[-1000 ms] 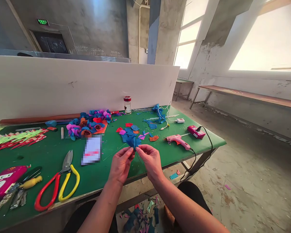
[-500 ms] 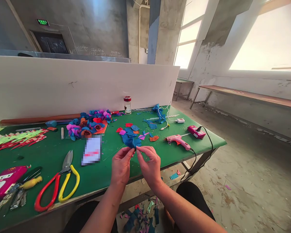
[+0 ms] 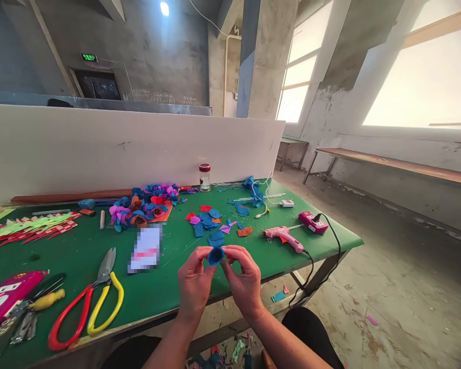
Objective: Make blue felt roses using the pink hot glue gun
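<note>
Between the fingertips of both hands is a small blue paper flower [image 3: 215,256], its cupped opening turned up toward me. My left hand [image 3: 195,279] pinches it from the left side. My right hand [image 3: 243,277] grips its right edge with thumb and fingers. Just beyond the hands, loose blue paper petals [image 3: 216,238] lie on the green table [image 3: 176,279]. More blue, red, pink and orange petals [image 3: 206,221] are scattered behind those. A heap of finished-looking paper flowers [image 3: 142,207] rests farther back on the left.
Red-and-yellow-handled scissors [image 3: 100,297] lie at the front left, near a magenta case [image 3: 11,292]. At the right are a pink glue gun [image 3: 283,237] and a magenta power box [image 3: 313,223] with a black cord. A lidded glass jar [image 3: 205,178] stands by the white board [image 3: 138,148].
The blue flower has been tipped so its open cup now faces me, and both hands sit slightly lower in view. The camera has tilted up a little.
</note>
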### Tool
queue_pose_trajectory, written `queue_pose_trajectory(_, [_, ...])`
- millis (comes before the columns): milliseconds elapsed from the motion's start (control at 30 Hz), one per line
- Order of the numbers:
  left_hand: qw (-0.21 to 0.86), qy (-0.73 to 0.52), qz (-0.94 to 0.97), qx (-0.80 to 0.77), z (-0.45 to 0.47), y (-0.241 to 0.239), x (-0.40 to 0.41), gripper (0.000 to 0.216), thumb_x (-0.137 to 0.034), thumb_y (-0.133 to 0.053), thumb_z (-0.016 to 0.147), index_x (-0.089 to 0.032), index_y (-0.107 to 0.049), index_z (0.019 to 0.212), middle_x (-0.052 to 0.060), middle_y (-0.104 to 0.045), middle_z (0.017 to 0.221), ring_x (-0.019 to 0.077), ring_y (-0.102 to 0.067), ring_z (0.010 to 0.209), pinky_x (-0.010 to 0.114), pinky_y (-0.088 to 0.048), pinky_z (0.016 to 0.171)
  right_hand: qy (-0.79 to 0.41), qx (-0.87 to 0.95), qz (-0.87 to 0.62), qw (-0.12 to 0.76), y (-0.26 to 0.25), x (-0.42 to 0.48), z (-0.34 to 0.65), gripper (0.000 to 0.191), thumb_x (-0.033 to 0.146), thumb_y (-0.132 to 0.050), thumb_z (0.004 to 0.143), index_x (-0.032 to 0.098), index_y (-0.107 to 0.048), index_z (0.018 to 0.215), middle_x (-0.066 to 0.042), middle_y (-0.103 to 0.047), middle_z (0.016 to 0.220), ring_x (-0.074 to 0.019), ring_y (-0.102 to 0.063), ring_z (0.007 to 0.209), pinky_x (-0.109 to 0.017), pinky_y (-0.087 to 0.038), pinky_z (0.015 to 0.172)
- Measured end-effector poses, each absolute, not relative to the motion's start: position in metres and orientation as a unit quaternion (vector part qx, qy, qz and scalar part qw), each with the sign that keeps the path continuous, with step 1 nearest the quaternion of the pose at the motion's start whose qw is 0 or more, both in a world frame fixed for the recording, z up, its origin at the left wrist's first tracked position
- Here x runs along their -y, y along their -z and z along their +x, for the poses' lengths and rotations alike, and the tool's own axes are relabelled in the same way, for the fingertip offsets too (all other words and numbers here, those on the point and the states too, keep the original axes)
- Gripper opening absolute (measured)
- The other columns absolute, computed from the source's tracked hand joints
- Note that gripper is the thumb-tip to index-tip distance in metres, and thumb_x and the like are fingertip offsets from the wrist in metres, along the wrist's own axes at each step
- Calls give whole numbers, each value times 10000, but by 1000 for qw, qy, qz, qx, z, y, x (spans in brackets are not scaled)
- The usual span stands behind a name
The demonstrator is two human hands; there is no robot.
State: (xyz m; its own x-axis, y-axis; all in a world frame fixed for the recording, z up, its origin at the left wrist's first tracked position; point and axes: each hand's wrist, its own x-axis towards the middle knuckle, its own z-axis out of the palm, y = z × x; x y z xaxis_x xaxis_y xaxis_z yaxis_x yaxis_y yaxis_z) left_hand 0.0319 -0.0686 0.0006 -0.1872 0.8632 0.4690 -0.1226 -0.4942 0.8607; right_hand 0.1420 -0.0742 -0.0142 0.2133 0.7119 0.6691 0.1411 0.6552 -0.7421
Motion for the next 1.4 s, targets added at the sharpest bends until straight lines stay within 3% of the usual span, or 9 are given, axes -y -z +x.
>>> queue_pose_trajectory(167, [391,-654,540,-358,36,-3,70,99,-277,-792,650,-222,-717,683,15,-654,709,174,-553,704,259,-449,694,-215,584,-379,685,19,72,151,101,171,-640,814,245,-683,868,-21,-679,822,-172,-603,760,-296,-482,691])
queue_pose_trajectory(300, [440,-626,527,-369,32,-2,67,261,-236,-843,560,-211,-730,795,30,-670,775,190,-580,758,264,-467,722,-288,543,-386,687,22,71,157,48,239,-663,809,221,-691,843,-21,-656,772,-168,-587,724,-294,-476,700])
queue_pose_trajectory(467, [454,-589,569,-351,24,2,62,269,-225,-793,646,-200,-735,907,58,-679,872,202,-614,822,273,-483,764,-407,493,-329,695,14,72,160,89,277,-717,771,208,-701,825,-55,-676,937,-201,-612,894,-321,-479,817])
queue_pose_trajectory(633, [487,-578,539,-370,32,3,64,334,-194,-840,569,-205,-740,887,43,-696,797,201,-633,765,262,-495,715,-495,446,-331,668,3,78,158,151,321,-770,695,201,-717,770,-66,-659,1087,-226,-601,992,-331,-474,861])
queue_pose_trajectory(833, [469,-582,539,-389,35,4,64,139,-282,-797,649,-194,-737,739,0,-633,579,136,-522,530,232,-446,535,-570,387,-321,650,-4,81,150,258,378,-794,638,168,-713,764,-57,-677,941,-120,-555,607,-286,-506,622])
queue_pose_trajectory(1000, [462,-599,532,-380,30,3,65,137,-312,-791,660,-201,-741,722,23,-672,647,154,-562,569,258,-474,572,-506,489,-359,613,-18,81,157,449,350,-809,630,208,-714,1045,-47,-687,935,-173,-612,767,-289,-520,699])
queue_pose_trajectory(1067, [468,-601,531,-371,29,4,66,140,-316,-786,670,-201,-741,735,23,-671,656,151,-554,568,258,-468,566,-464,542,-376,591,-26,80,161,391,355,-802,637,209,-735,993,-41,-694,919,-176,-617,752,-282,-517,680])
queue_pose_trajectory(1200, [487,-605,532,-337,30,6,69,137,-315,-777,690,-196,-717,724,6,-627,612,141,-528,553,256,-449,555,-472,549,-372,581,-33,79,162,270,392,-783,647,196,-720,819,-3,-651,786,-111,-547,488,-261,-480,502])
queue_pose_trajectory(1400, [525,-612,504,-308,37,3,71,194,-306,-773,698,-179,-650,617,-16,-563,550,115,-498,543,226,-431,537,-436,548,-391,598,-30,79,158,233,403,-777,656,196,-692,725,-6,-640,780,-90,-513,436,-242,-436,436])
